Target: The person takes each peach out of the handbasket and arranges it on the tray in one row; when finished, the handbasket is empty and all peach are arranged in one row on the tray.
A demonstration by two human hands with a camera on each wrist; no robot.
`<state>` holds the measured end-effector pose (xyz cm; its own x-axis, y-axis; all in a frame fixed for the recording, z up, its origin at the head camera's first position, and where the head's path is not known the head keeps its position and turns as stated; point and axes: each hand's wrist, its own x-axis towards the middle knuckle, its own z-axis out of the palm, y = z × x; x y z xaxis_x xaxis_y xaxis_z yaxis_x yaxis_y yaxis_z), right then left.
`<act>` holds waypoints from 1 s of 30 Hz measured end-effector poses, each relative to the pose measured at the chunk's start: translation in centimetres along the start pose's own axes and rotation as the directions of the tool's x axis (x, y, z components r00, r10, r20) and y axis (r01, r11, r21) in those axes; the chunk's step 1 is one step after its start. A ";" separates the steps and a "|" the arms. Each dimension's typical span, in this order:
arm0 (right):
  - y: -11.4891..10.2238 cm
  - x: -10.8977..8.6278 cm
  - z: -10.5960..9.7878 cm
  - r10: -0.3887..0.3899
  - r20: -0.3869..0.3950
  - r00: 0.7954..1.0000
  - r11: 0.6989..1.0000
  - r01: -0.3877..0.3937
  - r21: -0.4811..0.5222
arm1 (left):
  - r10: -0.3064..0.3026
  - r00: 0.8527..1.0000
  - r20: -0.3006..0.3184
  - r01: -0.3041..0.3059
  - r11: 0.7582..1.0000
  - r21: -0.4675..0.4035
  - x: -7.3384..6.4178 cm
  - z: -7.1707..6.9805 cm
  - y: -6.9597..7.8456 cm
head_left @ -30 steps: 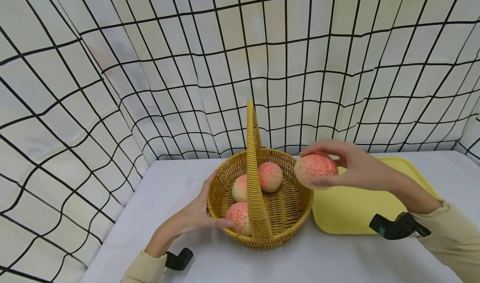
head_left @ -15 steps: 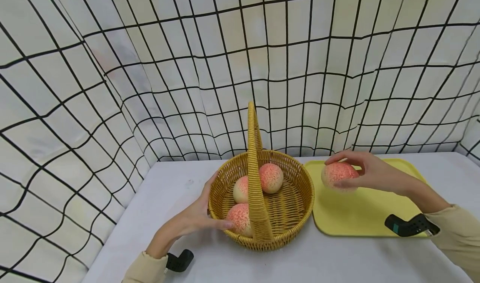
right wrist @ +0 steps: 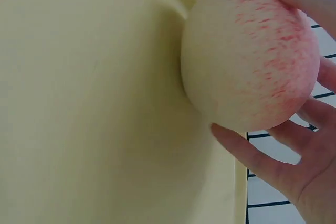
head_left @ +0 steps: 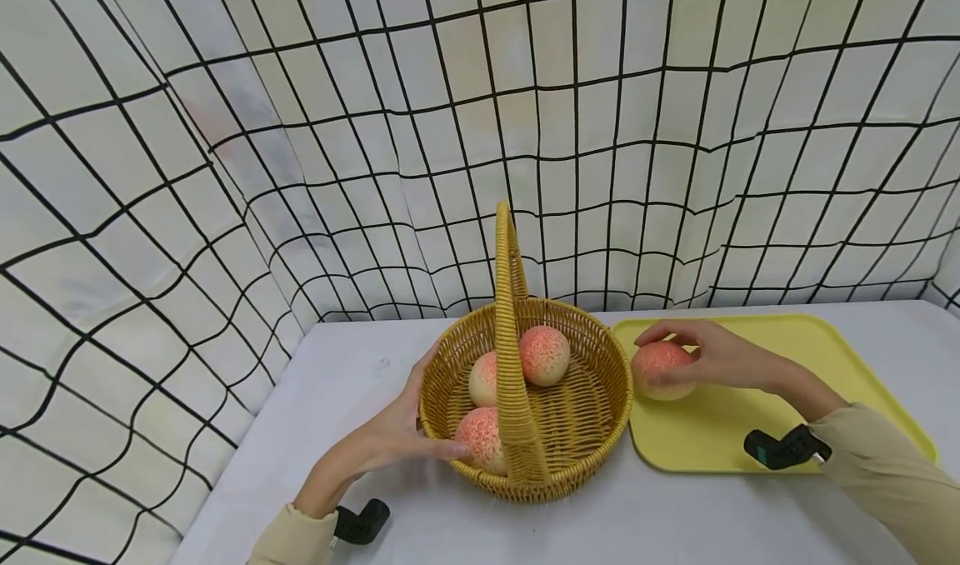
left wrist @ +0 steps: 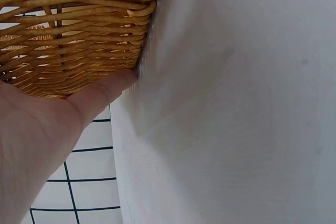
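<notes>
Our right hand [head_left: 711,353] has its fingers curved round a peach [right wrist: 247,61], spread to its girth, at the left edge of the tray [head_left: 795,419]; resting or just above, we can't tell. Our left hand [head_left: 397,430], fingers spread, touches the basket [head_left: 577,415]. We're likely placing; next calls for gentle release.

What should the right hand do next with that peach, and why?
Probably ease the peach gently down until it surely rests: the right hand grips it close to the yellow tray, and whether it already bears on the surface is hard to tell.
</notes>
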<state>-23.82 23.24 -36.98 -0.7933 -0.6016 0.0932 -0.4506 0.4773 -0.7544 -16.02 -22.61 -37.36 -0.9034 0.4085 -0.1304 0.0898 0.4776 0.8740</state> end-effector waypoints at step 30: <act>0.2 0.6 1.6 0.031 -0.202 0.979 0.993 -0.052 -0.102 | 0.015 1.000 -0.003 -0.015 1.000 0.010 0.0 0.0 -0.1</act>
<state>-23.72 21.98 -38.08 -0.8731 -0.4451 0.1990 -0.4479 0.5710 -0.6880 -16.04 -22.63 -37.49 -0.9032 0.4132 -0.1158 0.1077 0.4796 0.8709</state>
